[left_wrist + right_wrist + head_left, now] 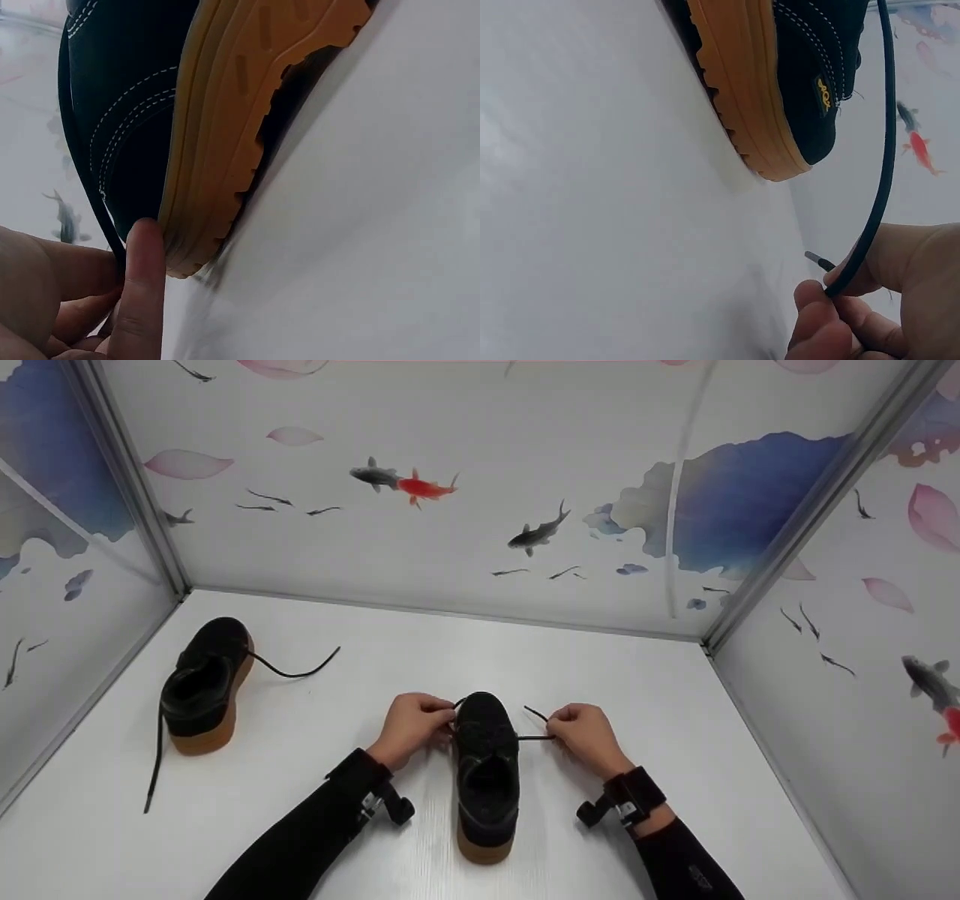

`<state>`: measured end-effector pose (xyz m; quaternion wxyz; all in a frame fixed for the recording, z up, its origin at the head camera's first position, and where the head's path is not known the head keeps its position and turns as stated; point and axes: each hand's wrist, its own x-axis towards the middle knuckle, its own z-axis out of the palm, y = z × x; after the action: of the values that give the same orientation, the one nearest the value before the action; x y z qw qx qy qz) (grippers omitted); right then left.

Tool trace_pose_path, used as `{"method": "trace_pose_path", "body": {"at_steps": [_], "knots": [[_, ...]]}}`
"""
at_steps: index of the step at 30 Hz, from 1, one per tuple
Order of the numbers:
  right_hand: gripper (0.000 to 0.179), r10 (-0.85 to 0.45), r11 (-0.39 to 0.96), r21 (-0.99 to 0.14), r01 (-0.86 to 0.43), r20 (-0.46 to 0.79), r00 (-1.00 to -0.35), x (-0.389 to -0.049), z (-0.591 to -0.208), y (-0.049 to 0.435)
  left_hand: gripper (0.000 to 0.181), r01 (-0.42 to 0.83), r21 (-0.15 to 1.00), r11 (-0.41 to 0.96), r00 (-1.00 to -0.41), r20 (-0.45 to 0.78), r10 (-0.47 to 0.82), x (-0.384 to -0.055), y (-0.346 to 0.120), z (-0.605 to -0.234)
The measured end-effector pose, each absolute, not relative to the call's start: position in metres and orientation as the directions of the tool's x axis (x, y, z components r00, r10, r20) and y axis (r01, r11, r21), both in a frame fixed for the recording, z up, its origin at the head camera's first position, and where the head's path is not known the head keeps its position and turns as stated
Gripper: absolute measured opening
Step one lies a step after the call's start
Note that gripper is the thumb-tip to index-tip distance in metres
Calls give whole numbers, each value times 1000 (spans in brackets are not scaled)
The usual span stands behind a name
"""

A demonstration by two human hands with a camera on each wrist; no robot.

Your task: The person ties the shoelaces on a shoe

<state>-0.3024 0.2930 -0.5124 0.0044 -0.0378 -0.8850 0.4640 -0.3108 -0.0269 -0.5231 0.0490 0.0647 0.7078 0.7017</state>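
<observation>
A black shoe (486, 780) with a tan sole stands upright on the white table, toe pointing away, between my two hands. My left hand (412, 727) pinches one end of its black shoelace at the left side of the toe. In the left wrist view a fingertip (144, 232) touches or nearly touches the shoe's side, and the lace (82, 172) runs down into the fingers. Off to the shoe's right, my right hand (589, 737) pinches the other lace end (885, 135) between thumb and finger. That lace stretches from the shoe, and its tip sticks out past the fingers.
A second black shoe (206, 682) with a tan sole stands at the far left, its laces loose on both sides. White panels (420, 547) printed with fish and petals wall in the table (360, 840) at the back and sides.
</observation>
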Motion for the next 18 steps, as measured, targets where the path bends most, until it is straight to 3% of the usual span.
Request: {"method": "trace_pose_path", "body": {"at_steps": [12, 18], "knots": [[13, 46, 450, -892, 37, -18, -999, -318, -490, 284, 19, 37, 999, 33, -987, 31, 156, -311, -26, -526], [8, -70, 544, -822, -170, 157, -985, -340, -441, 246, 20, 27, 1000, -12, -985, 29, 172, -310, -27, -527]]}}
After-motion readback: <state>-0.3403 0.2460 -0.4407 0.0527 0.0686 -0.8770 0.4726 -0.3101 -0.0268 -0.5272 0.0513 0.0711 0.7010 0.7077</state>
